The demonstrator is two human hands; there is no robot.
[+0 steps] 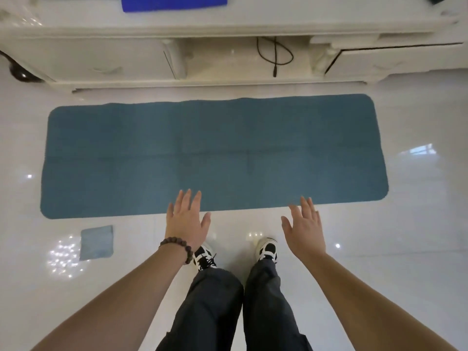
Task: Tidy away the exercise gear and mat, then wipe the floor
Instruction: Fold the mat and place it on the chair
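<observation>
Head view, looking down. Teal mat (215, 155) lies flat and unrolled on glossy white floor (417, 236), long side running 9 to 3 o'clock, filling the frame centre. Person stands at its 6 o'clock edge, both arms stretched forward.

Left hand (186, 220): fingers straight and spread, palm down, holding nothing; fingertips overlap the mat's near edge in the picture, contact with mat cannot tell. Beaded bracelet (177, 248) on that wrist.

Right hand (304, 224): fingers straight, slightly spread, holding nothing; fingertips at the mat's near edge, contact cannot tell.

Small light-blue cloth (96, 242) flat on floor at 8 o'clock, just off the mat's near-left corner, apart from the mat.

Two black-and-white shoes (267, 249) on floor just beside the mat's near edge, dark trousers (215, 312) below at 6 o'clock.

White cabinet (101, 62) runs along 12 o'clock, beyond the mat's far edge, near but apart. Black cable (276, 55) hangs in its open middle section. Bright blue item (173, 2) on cabinet top at 11 o'clock, cut by frame edge, cannot tell what it is. Dark round object (21, 72) at 10 o'clock by cabinet's left end, unclear.
</observation>
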